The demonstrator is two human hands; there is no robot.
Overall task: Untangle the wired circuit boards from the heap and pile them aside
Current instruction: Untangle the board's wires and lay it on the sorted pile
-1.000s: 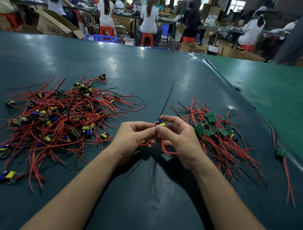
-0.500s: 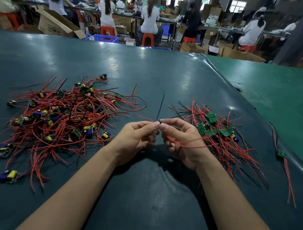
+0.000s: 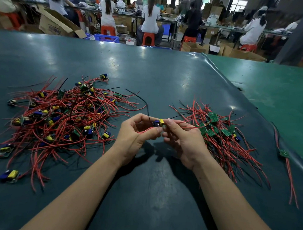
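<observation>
Both hands pinch one circuit board point(image 3: 158, 123) between them: left hand point(image 3: 134, 140) at 9 o'clock, right hand point(image 3: 182, 142) at 3.

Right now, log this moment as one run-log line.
step: untangling | left hand: pinches circuit board | right hand: pinches same board | heap: left | sorted pile: right

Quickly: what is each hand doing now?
Left hand: pinches the circuit board.
Right hand: pinches the same board.
</observation>
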